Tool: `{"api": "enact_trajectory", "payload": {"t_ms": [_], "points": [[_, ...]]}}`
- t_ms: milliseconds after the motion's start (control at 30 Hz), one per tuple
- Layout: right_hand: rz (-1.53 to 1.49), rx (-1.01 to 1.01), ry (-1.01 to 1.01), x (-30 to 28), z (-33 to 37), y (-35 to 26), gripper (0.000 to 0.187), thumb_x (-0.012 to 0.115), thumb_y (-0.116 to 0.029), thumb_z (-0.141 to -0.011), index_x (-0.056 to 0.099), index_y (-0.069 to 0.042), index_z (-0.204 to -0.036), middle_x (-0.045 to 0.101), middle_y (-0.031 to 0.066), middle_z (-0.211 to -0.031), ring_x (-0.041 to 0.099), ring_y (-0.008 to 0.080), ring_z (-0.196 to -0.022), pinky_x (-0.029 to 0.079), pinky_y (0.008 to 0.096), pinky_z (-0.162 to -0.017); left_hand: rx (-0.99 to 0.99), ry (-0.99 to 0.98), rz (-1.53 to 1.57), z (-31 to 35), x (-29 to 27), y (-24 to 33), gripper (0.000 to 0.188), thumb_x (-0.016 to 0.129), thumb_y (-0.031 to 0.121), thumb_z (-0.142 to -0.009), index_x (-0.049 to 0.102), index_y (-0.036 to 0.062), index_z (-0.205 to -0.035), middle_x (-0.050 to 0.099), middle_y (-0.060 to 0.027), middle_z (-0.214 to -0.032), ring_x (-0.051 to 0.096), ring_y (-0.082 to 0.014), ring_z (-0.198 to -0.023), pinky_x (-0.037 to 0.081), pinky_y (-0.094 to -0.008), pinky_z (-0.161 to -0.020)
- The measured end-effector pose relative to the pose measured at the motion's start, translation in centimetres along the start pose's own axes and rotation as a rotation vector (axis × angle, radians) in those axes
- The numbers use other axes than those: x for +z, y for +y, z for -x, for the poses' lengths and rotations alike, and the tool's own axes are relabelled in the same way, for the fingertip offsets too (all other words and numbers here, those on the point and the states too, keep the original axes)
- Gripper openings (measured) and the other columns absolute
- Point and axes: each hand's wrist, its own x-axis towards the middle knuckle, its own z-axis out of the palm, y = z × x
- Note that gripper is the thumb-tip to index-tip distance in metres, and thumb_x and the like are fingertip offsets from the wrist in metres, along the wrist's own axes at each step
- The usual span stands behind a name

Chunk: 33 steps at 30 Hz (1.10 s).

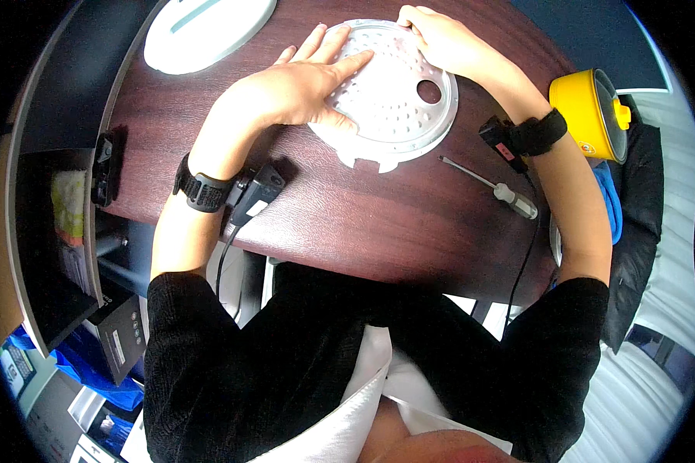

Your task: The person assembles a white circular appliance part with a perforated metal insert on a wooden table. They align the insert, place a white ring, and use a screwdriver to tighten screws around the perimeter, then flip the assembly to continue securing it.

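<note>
A round, pale metal disc [394, 100] with many small dimples or holes and one larger round hole lies on the dark wood-grain table. Small tabs stick out from its near edge. My left hand [305, 85] lies over the disc's left side, fingers spread and flat against it. At the far right rim, my right hand [444, 42] has its fingers curled closed around the edge; the fingertips are partly hidden. Nearer to me, right of the disc, lies a screwdriver [490, 187] with a translucent handle, touched by neither hand.
A white oval part [207, 31] with a slot lies at the table's far left. Beyond the right edge is a yellow pot-like appliance [583, 116]. Black cabled devices are strapped at my left wrist [256, 197] and right wrist [503, 143]. Shelves [54, 231] stand on the left.
</note>
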Motion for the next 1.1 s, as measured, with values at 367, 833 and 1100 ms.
{"api": "enact_trajectory", "payload": {"t_ms": [367, 833, 1100], "points": [[-0.130, -0.203, 0.153, 0.7, 3.7, 3.4, 0.028, 0.055, -0.005, -0.088, 0.052, -0.006, -0.116, 0.050, 0.0061, -0.078, 0.047, 0.0169, -0.066, 0.043, 0.0266, -0.065, -0.021, -0.028, -0.013, -0.1, -0.5, 0.3, 0.109, 0.079, 0.052, -0.055, 0.025, 0.0283, -0.147, 0.010, -0.0110, -0.155, 0.007, -0.0340, -0.142, 0.019, -0.0535, -0.113], [-0.356, 0.249, -0.028, -2.5, 20.1, 7.2, 0.013, 0.057, -0.007, -0.088, 0.058, -0.003, -0.101, 0.056, 0.0038, -0.071, 0.053, 0.0117, -0.064, 0.045, 0.0257, -0.061, 0.239, -0.201, 0.279, -0.7, -2.2, 2.6, 0.079, 0.070, 0.001, -0.069, 0.046, 0.0360, -0.135, 0.019, -0.0066, -0.154, 0.008, -0.0325, -0.142, 0.012, -0.0506, -0.116], [-0.395, 0.264, 0.072, -1.6, 20.3, 6.8, 0.011, 0.059, -0.010, -0.088, 0.059, -0.004, -0.097, 0.054, 0.0002, -0.067, 0.051, 0.0081, -0.055, 0.042, 0.0238, -0.051, 0.286, -0.336, 0.095, -2.1, -4.3, 4.7, 0.066, 0.070, 0.004, -0.071, 0.055, 0.0332, -0.128, 0.026, -0.0079, -0.151, 0.018, -0.0334, -0.140, 0.018, -0.0506, -0.115]]}}
